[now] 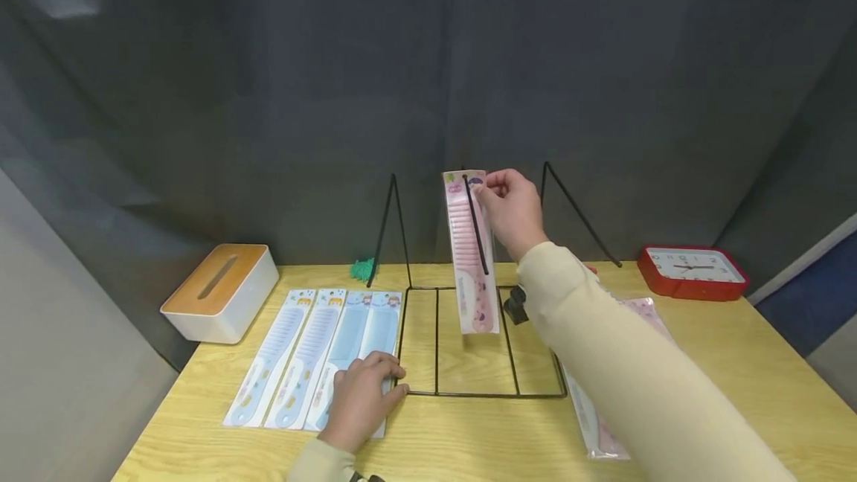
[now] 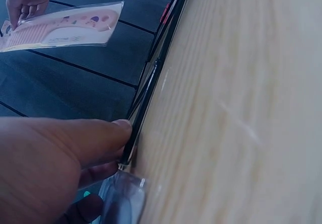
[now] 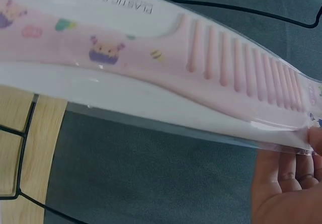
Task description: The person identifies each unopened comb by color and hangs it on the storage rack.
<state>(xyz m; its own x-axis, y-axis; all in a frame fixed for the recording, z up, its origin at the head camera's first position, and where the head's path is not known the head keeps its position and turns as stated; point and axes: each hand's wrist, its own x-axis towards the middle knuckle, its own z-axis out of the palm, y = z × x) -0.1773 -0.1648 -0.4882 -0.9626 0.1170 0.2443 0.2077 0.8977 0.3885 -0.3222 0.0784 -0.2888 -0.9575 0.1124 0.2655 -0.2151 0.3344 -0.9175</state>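
My right hand (image 1: 514, 210) pinches the upper right edge of a pink comb (image 1: 462, 233) in a clear-fronted pack. The pack hangs upright over the middle of a black wire rack (image 1: 469, 394), and the rack's middle prong shows in front of it, from the top hole downward. Printed teeth-side detail of the comb (image 3: 241, 73) fills the right wrist view. Low at the rack's front left corner, my left hand (image 1: 364, 396) grips the base wire (image 2: 143, 108) between thumb and fingers. It also lies over the lower part of the nearest blue comb pack (image 1: 383, 318).
Several packed blue combs (image 1: 274, 352) lie in a row left of the rack. Pink packs (image 1: 646, 309) lie at the right, partly hidden under my right sleeve. A tissue box (image 1: 228, 288) stands back left, a red clock (image 1: 692, 271) back right. Two other prongs (image 1: 582, 216) stick up.
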